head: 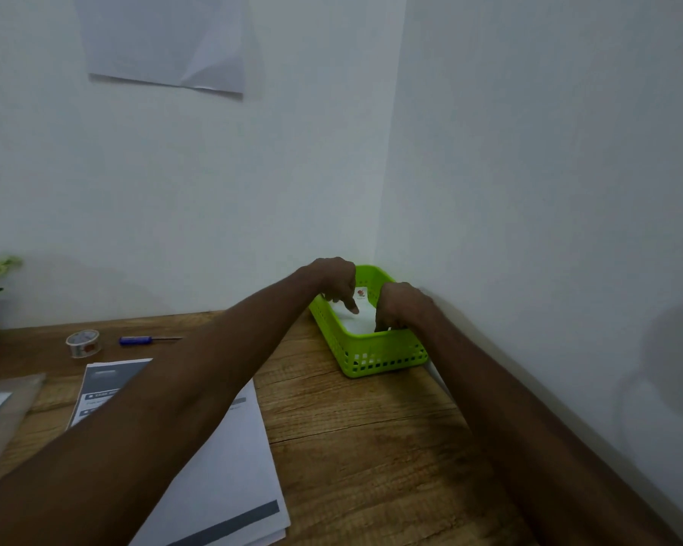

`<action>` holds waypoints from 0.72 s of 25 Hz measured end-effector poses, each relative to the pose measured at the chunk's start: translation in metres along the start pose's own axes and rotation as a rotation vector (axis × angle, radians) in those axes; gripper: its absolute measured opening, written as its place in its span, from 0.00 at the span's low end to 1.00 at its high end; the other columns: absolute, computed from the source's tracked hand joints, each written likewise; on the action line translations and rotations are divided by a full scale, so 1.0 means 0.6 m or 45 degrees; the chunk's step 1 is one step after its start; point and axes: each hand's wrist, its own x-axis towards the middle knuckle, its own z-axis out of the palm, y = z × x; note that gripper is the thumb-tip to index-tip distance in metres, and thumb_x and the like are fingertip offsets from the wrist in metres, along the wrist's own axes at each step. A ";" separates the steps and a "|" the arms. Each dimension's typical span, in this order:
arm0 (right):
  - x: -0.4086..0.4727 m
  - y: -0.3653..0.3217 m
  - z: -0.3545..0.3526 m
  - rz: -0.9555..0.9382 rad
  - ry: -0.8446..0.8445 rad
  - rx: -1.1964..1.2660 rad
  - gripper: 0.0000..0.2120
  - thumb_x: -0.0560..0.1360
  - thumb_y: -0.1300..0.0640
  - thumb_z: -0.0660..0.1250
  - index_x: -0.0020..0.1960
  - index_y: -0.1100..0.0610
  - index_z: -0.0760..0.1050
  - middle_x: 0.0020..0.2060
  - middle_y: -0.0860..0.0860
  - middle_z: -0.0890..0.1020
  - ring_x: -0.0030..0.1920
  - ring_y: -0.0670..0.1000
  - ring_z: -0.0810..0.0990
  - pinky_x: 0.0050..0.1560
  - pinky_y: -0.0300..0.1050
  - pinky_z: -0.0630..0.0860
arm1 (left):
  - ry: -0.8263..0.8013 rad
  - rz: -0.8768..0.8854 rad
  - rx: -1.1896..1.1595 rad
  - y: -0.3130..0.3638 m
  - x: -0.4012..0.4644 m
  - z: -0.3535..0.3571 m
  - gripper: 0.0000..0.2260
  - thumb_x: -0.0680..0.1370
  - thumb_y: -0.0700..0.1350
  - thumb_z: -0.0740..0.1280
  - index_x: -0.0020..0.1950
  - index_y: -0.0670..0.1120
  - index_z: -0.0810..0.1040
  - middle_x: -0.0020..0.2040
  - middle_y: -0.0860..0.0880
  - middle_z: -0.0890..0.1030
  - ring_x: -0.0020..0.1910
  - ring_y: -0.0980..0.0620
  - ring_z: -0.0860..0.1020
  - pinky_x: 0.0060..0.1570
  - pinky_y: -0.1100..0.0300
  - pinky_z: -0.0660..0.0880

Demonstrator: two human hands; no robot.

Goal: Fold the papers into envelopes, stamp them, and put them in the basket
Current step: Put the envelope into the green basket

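A folded white paper envelope (355, 319) with a small red stamp lies inside the lime-green perforated plastic basket (379, 354), which sits in the wall corner on the wooden desk (371, 435). It is likely light, thin and easily creased, best held by its edges. Above the basket, the left hand (336, 283) points fingers down onto the envelope; the right hand (401, 305) curls at the envelope's near edge, whether pinching it I cannot tell. Printed white paper sheets (229, 466) lie left of the basket.
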 end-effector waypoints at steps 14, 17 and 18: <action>-0.187 -0.166 0.003 -0.368 0.532 0.568 0.12 0.69 0.60 0.74 0.53 0.59 0.82 0.52 0.57 0.84 0.55 0.58 0.81 0.48 0.47 0.76 | 0.530 -0.226 -0.102 -0.080 -0.313 0.013 0.13 0.75 0.54 0.75 0.52 0.47 0.86 0.52 0.48 0.86 0.53 0.47 0.82 0.52 0.52 0.78; -0.223 -0.204 0.035 -0.409 0.450 0.630 0.10 0.68 0.60 0.75 0.49 0.58 0.83 0.50 0.56 0.85 0.53 0.57 0.83 0.48 0.46 0.77 | 0.500 -0.331 -0.146 -0.115 -0.415 0.036 0.11 0.75 0.54 0.75 0.51 0.48 0.87 0.49 0.48 0.86 0.51 0.48 0.82 0.53 0.52 0.79; -0.233 -0.215 0.047 -0.430 0.418 0.645 0.09 0.68 0.61 0.75 0.48 0.58 0.83 0.49 0.57 0.85 0.52 0.57 0.83 0.48 0.47 0.78 | 0.504 -0.368 -0.166 -0.129 -0.449 0.047 0.11 0.75 0.54 0.75 0.50 0.48 0.87 0.48 0.49 0.86 0.49 0.48 0.82 0.51 0.53 0.78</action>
